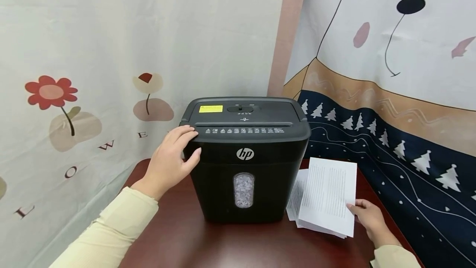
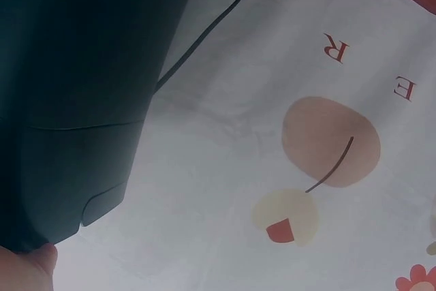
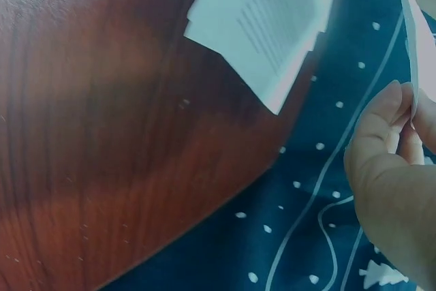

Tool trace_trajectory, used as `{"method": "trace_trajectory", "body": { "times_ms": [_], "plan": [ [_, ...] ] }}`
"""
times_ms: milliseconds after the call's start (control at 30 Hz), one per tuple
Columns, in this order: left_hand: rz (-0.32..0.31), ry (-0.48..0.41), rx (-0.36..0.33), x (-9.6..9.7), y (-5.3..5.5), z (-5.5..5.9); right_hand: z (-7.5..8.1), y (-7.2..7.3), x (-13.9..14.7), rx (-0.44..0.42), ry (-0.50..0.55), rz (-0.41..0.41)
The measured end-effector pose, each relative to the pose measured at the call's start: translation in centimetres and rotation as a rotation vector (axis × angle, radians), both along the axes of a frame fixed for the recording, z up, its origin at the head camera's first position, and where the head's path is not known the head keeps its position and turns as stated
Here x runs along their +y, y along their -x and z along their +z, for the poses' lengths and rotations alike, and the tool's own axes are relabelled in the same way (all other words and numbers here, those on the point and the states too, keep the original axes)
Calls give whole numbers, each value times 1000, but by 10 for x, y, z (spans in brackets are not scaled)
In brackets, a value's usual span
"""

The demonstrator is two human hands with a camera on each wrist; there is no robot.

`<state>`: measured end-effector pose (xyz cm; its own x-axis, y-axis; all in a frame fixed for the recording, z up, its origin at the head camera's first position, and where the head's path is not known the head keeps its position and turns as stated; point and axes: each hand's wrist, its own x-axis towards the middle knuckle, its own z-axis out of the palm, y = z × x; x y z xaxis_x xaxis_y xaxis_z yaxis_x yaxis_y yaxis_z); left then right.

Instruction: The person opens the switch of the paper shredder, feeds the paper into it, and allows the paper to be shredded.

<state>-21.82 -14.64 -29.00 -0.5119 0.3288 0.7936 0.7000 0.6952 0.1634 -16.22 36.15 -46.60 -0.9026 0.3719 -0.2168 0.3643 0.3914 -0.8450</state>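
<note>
A black HP paper shredder (image 1: 219, 177) stands upright on the table, with a slot across its top and a small front window full of shreds. My left hand (image 1: 169, 160) rests on its upper left corner, fingers on the lid edge and thumb against the front. In the left wrist view the shredder's side (image 2: 82, 100) fills the left, with fingertips at its corner. My right hand (image 1: 370, 220) pinches the right edge of a printed sheet of paper (image 1: 327, 193). The right wrist view shows that sheet (image 3: 417, 39) raised apart from the paper stack (image 3: 272, 32), between thumb and fingers.
More printed sheets (image 1: 295, 195) lie on the dark red table (image 1: 245, 245), right of the shredder. A black cord (image 2: 208, 32) runs behind the machine. Printed cloth curtains (image 1: 148, 32) hang close behind and along both sides.
</note>
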Motion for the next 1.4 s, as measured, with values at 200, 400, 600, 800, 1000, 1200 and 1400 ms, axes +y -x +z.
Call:
{"method": "trace_trajectory", "body": {
  "times_ms": [200, 400, 600, 800, 1000, 1200, 1400],
  "plan": [
    [4, 3, -6, 0, 1, 0, 19, -4, 3, 35, 11, 19],
    [14, 9, -28, 0, 0, 0, 37, -9, 3, 53, 7, 33],
    [22, 6, -61, 0, -2, 0, 53, -13, 4, 68, 3, 44],
    [22, -8, -78, 1, -3, 0, 69, -19, 4, 100, -22, 46],
    [27, -3, -81, 1, -3, 1, 84, -25, 2, 149, -45, 49],
    [31, 3, -86, 2, -4, 2, 96, -30, 5, 214, -49, 69],
    [39, 12, -93, 2, -5, 5, 108, -33, 8, 272, -61, 88]
  ]
}}
